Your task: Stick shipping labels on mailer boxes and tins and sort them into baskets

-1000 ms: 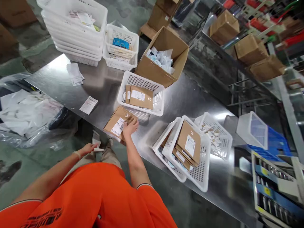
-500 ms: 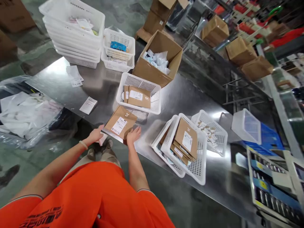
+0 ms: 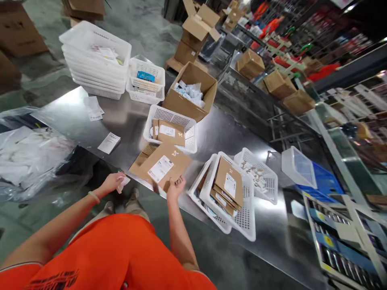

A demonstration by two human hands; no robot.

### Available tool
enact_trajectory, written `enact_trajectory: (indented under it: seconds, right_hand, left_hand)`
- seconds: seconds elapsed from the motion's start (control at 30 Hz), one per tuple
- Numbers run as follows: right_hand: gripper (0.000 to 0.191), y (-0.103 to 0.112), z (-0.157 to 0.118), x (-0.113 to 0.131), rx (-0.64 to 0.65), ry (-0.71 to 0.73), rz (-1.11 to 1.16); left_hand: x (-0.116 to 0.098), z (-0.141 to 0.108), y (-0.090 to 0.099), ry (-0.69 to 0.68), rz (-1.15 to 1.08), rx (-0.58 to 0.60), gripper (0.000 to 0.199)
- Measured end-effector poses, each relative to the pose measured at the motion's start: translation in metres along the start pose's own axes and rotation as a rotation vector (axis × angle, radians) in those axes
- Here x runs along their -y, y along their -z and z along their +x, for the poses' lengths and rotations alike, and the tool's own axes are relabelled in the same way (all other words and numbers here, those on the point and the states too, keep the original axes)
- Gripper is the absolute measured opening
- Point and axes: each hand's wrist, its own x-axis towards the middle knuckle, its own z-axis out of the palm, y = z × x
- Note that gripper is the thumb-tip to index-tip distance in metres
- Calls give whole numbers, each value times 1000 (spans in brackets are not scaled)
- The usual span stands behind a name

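Observation:
My right hand (image 3: 175, 188) grips the lower right corner of a flat brown cardboard mailer (image 3: 178, 163) with a white label. Under its left side another piece of brown cardboard (image 3: 136, 164) rests on the metal table's front edge. My left hand (image 3: 112, 182) is just off the table edge, closed on a small crumpled white paper (image 3: 123, 184). Behind the mailer stands a white basket (image 3: 192, 141) holding more labelled brown mailers (image 3: 171, 133). A stack of white slips (image 3: 109, 143) lies on the table to the left.
Tilted white baskets (image 3: 248, 217) with mailers stand to the right, beside a basket of small tagged items (image 3: 256, 177). Behind are an open carton (image 3: 208, 94) of wrapped items, small baskets (image 3: 159, 73) and a tall basket stack (image 3: 96, 64). A plastic-lined bin (image 3: 36, 161) is at left.
The labelled mailer has been lifted and shifted right in my right hand, uncovering cardboard beneath. My left hand has moved away from the cardboard with the white paper. The view has shifted.

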Motion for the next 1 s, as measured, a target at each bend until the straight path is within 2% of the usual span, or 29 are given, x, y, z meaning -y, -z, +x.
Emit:
enact_trajectory:
  seconds: [0.07, 0.1, 0.17, 0.23, 0.27, 0.3, 0.4, 0.43, 0.47, 0.5, 0.57, 0.63, 0.7, 0.8, 0.87, 0.93, 1.0]
  right_hand:
    - [65, -15, 31, 27, -37, 3, 86]
    - [65, -27, 45, 40, -17, 4, 109]
    - [68, -53, 62, 60, 108, 9, 123]
    - [76, -73, 56, 69, 277, 8, 100]
    - [80, -80, 46, 69, 414, 12, 71]
    - [82, -85, 31, 68, 606, 23, 35]
    - [78, -95, -13, 60, 1335, 20, -66]
    - [72, -99, -24, 59, 1524, -15, -89]
    - [62, -104, -32, 59, 1641, -66, -106]
    - [52, -109, -36, 61, 1698, -118, -125]
    - [43, -120, -37, 66, 1697, -182, -172]
    - [49, -130, -32, 75, 1637, -198, -195]
    - [50, -137, -25, 85, 1600, -197, -156]
    - [46, -149, -16, 98, 1636, -138, -102]
    - [41, -159, -13, 102, 1659, -63, -157]
    - [39, -170, -11, 104, 1639, -21, -211]
    - [36, -183, -12, 102, 1590, -43, -201]
  left_hand:
    - [-2, -8, 1, 6, -44, -13, 27]
    - [-4, -11, 1, -1, -66, -27, 26]
    - [-13, -16, 1, -32, -107, -78, 29]
    - [-24, -22, 4, -74, -159, -121, 31]
    - [-29, -25, 7, -91, -197, -118, 30]
    - [-34, -28, 11, -107, -241, -100, 29]
    - [-48, -33, 33, -146, -389, -31, 31]
    - [-53, -33, 42, -156, -443, -25, 33]
    - [-58, -33, 53, -160, -513, -31, 36]
    - [-63, -31, 63, -158, -594, -43, 39]
    - [-74, -28, 83, -151, -756, -75, 47]
    - [-84, -25, 98, -137, -866, -144, 55]
    - [-92, -22, 107, -118, -883, -232, 57]
    - [-101, -18, 108, -79, -882, -326, 52]
    - [-104, -15, 104, -64, -896, -387, 49]
    - [-104, -10, 100, -62, -932, -476, 47]
    - [-102, -6, 96, -62, -984, -582, 47]
